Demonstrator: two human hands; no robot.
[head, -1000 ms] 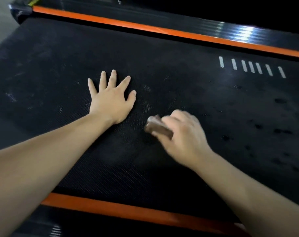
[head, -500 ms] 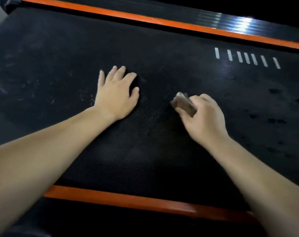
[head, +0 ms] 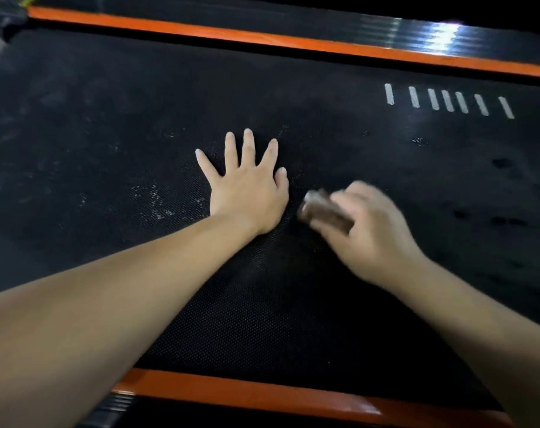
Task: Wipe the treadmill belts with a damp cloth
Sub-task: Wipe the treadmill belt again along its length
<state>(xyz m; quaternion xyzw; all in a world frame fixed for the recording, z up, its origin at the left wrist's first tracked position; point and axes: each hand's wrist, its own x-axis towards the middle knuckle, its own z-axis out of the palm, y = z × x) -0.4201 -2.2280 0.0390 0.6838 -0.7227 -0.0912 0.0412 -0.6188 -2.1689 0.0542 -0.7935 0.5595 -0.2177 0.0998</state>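
The right hand [head: 372, 231] has its grip closed around a small brown cloth [head: 322, 211], fingers curled over the top and the cloth bunched into a roll that sticks out toward the left from under the knuckles. Hand and cloth are both blurred, so how the thumb lies cannot be told. The cloth is down on the black belt [head: 262, 307], just right of the left hand [head: 247, 188] and not touching it.

The left hand has no grip on anything: it lies palm down on the belt with the fingers straight and spread, the thumb on the side nearest the cloth. Both forearms are bare and reach in from the near edge.

The belt has a fine dotted texture. Pale smudges [head: 156, 200] mark it just left of the left hand, and dark spots [head: 503, 193] are scattered well to the right of the right hand. A row of short white dashes [head: 447, 101] sits on the belt toward the far right.

A near orange strip [head: 262, 393] borders the belt on the person's side, and a far orange strip [head: 293, 41] on the other. Beyond the far one runs a glossy black side rail [head: 386, 29] with a bright reflection.
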